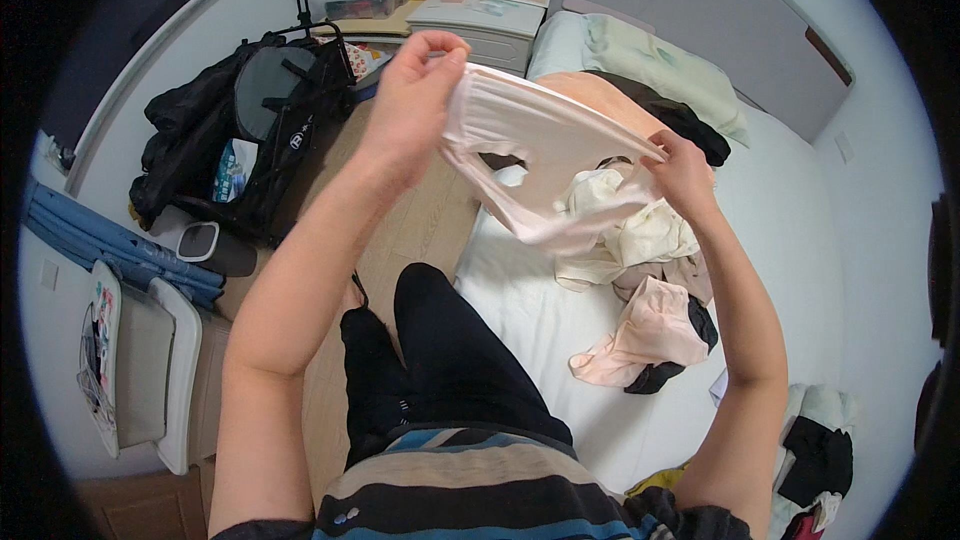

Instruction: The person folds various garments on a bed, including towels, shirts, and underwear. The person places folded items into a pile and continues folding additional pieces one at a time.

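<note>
A pair of pale pink underpants (551, 124) is stretched out in the air between my two hands. My left hand (420, 101) pinches one end of the white-edged waistband, and my right hand (679, 169) grips the other end. Both leg openings show, and the crotch hangs down toward me. Beneath and behind it, a pile of cream garments (645, 240) lies on the bed. Closer to me on the white bed sheet (517, 307) rests a light pink garment (649, 326), partly over a black one (652, 377).
A black folding wagon (289, 127) stands on the floor at left, near a waste bin (217, 249). Beyond the bed is a white nightstand (480, 22). A pillow (660, 64) and black clothing (682, 120) lie at the bed's far end. More dark clothing (817, 457) sits at lower right.
</note>
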The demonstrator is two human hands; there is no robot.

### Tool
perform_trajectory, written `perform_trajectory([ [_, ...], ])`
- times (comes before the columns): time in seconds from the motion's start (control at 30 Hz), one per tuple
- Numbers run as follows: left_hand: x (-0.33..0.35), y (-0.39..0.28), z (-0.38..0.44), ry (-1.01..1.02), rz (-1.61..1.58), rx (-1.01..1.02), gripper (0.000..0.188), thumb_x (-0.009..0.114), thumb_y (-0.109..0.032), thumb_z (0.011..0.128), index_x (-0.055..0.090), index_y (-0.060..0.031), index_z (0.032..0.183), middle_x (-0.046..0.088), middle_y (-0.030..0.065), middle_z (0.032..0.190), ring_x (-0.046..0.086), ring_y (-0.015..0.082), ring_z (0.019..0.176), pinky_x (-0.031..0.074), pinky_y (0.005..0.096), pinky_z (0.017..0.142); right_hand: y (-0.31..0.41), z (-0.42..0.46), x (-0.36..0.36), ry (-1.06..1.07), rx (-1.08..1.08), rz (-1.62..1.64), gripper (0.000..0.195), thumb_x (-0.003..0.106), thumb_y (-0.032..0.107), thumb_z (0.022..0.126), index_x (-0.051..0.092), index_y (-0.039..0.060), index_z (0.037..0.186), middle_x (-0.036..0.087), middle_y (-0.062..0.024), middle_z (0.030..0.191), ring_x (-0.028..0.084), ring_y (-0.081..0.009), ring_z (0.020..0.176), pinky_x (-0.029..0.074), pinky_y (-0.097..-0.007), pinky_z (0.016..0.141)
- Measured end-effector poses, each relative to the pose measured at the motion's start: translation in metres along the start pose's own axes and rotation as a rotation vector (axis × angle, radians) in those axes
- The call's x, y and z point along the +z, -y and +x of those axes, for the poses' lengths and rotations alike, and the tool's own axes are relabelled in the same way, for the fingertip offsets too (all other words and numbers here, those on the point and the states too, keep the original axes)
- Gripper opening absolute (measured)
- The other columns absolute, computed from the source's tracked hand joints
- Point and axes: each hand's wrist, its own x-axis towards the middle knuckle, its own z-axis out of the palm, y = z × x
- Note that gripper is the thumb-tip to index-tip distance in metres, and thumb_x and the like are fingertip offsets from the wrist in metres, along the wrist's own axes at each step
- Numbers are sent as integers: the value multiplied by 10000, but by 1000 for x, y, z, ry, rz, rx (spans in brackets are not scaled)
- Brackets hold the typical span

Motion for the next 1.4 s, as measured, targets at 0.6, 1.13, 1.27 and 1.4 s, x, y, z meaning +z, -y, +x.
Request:
perform_trajectory([
  [0.6, -83, 40, 25, 72, 725, -189, 118, 669, -104, 729, 594, -21, 768, 558, 14, 659, 505, 94, 576, 406, 243, 513, -11, 11, -36, 88, 129, 460, 105, 607, -2, 695, 507, 28, 692, 508, -8, 608, 477, -83, 487, 354, -222, 389],
  [1.13, -69, 51, 42, -21, 502, -359, 93, 497, -74, 836, 536, 8, 855, 534, 36, 596, 495, 96, 461, 350, 240, 394, -35, 37, -20, -17, 135, 59, 186, 667, 134, 670, 521, 21, 680, 547, -74, 574, 527, -157, 446, 419, -277, 476],
  [1.27, -73, 70, 22, -10, 528, -301, 137, 462, -36, 829, 532, 19, 934, 538, 56, 597, 507, 116, 459, 400, 272, 401, -46, 19, -18, -28, 131, 271, 155, 657, 79, 697, 514, 20, 684, 514, -21, 563, 478, -101, 453, 394, -240, 455],
  [1.4, -77, 122, -30, 58, 488, -398, 198, 434, 3, 814, 510, -14, 996, 526, 55, 585, 497, 117, 448, 405, 261, 396, -68, -45, 6, -3, 176, 283, 98, 634, 21, 711, 549, 16, 758, 532, -20, 621, 483, -89, 541, 399, -235, 496],
])
